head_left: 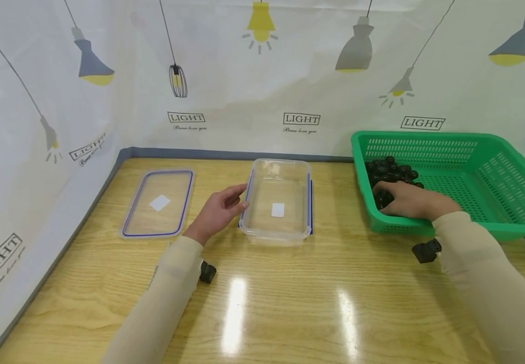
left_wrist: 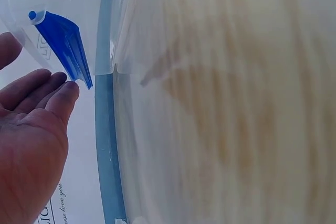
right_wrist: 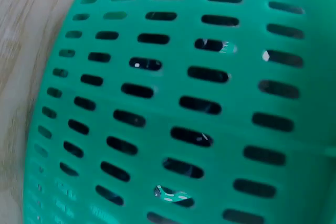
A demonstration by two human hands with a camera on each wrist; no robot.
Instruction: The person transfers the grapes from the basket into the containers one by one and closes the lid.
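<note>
A clear plastic food container (head_left: 278,194) with blue side flaps stands lidless in the middle of the table. My left hand (head_left: 217,212) is at its left side, fingers loosely extended by the wall; in the left wrist view, the fingertips are right at a hanging blue flap (left_wrist: 64,45). On the right, my right hand (head_left: 405,200) reaches over the front wall of a green perforated basket (head_left: 494,230). Its thumb and fingers curl round some of the glossy dark grapes (head_left: 390,167) heaped at the basket's left end. The right wrist view shows the basket's slotted wall (right_wrist: 157,103), hiding that hand.
The container's clear lid (head_left: 158,202), with a blue seal and a white label, lies flat on the wooden table (head_left: 290,303) to the left. A lamp-printed wall covering (head_left: 239,101) rises behind the table and along its left side.
</note>
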